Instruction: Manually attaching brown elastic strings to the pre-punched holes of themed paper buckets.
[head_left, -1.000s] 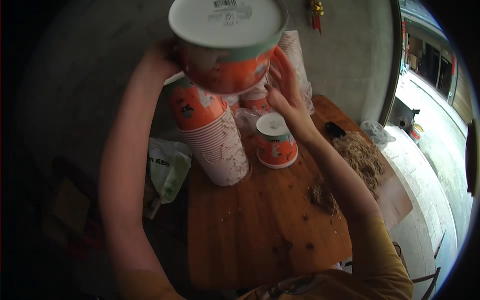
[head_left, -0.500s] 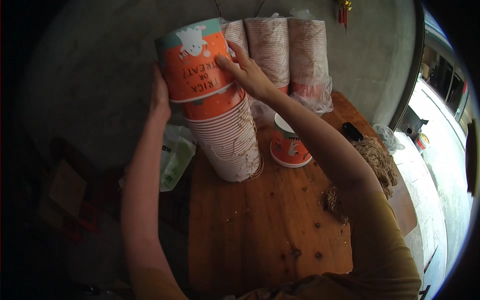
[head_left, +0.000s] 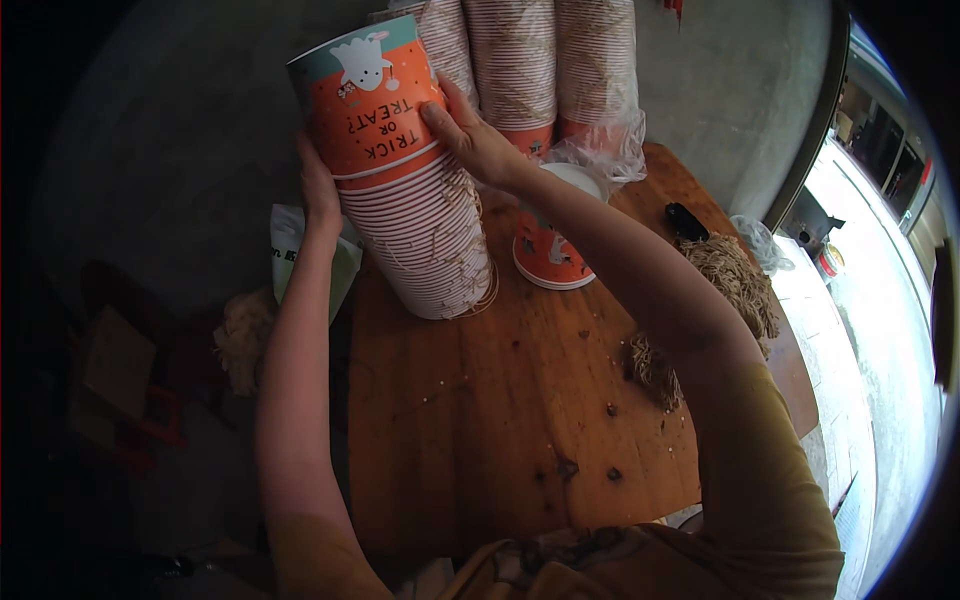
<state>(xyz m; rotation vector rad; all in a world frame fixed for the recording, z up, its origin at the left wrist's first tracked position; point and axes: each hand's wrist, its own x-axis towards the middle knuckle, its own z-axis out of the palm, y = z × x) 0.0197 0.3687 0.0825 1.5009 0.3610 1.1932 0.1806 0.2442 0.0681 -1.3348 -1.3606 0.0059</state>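
A tall nested stack of orange paper cups (head_left: 415, 200) is stood mouth-down on the wooden desk (head_left: 500, 420), leaning toward the left; the top cup, orange and teal with a cartoon figure, is being pressed on; the left hand (head_left: 318, 190) is laid flat against the far side of the stack, the right hand (head_left: 470, 140) is wrapped around its near side, fingers closed on the uppermost cup; the step is judged to be seating that cup squarely; steady downward pressure would be called for next, with the lean watched. A single upturned cup (head_left: 553, 240) is set just beside; more sleeves of cups in clear plastic (head_left: 540, 70) are stood behind; their insides cannot be seen. Dry fibre tufts (head_left: 735, 280) are scattered at the right.
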